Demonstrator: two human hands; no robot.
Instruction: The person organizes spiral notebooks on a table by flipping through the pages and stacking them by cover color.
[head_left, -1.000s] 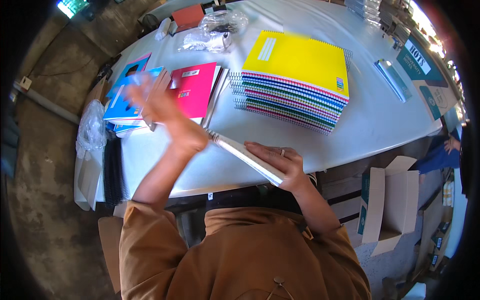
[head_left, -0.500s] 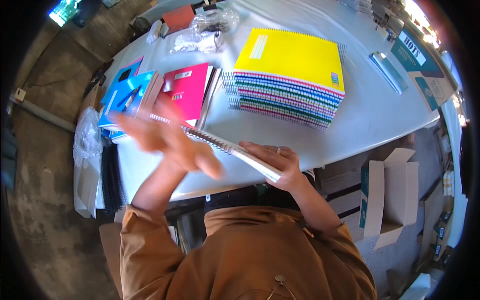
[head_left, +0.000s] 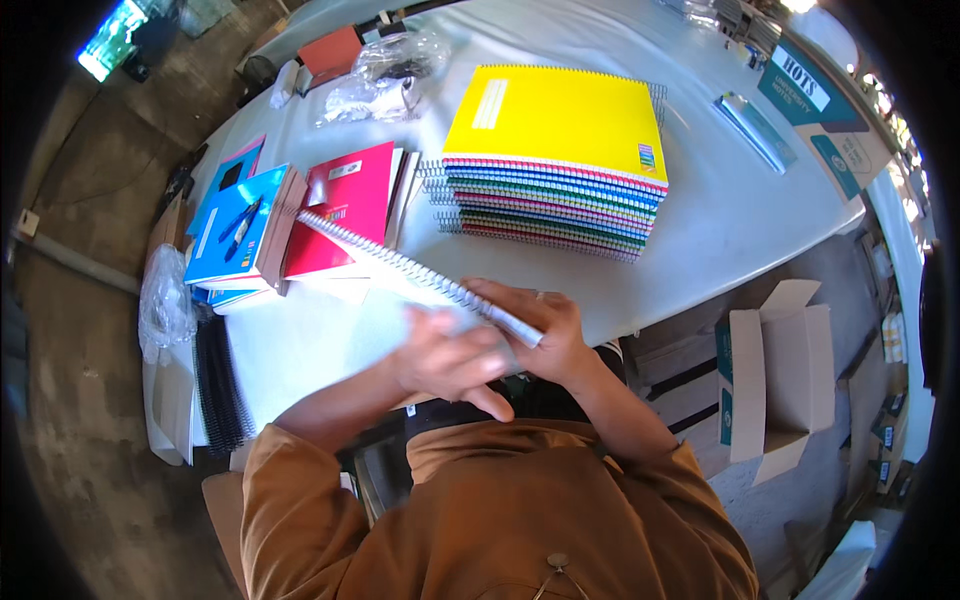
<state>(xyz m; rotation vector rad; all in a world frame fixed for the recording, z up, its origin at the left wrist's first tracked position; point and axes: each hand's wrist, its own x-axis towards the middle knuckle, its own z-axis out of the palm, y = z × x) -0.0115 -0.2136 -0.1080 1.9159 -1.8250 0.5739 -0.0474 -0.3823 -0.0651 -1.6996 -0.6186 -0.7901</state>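
Note:
My right hand (head_left: 548, 328) grips one end of a spiral notebook (head_left: 420, 272), held nearly edge-on so that its coil runs up and to the left. Just below the coil is my left hand (head_left: 450, 362), slightly blurred, with fingers outstretched and thumb apart; it holds nothing. Beyond the notebook stands a tall stack of spiral notebooks (head_left: 555, 125) with a yellow cover on top. Pink-covered books (head_left: 350, 205) lie past the notebook's far end. To their left, pliers with blue handles (head_left: 240, 228) rest on a pile of blue-covered books (head_left: 212, 245).
Black binding coils (head_left: 220, 385) hang at the table's left edge beside clear plastic wrap (head_left: 166, 300). More crumpled plastic (head_left: 375, 100) lies at the back. A green-and-white carton (head_left: 840, 120) stands on the right of the table (head_left: 720, 225). An open cardboard box (head_left: 785, 375) sits lower right.
My left hand has swept right and down along the notebook, toward my right hand. My right hand keeps its grip. The whole view has shifted slightly.

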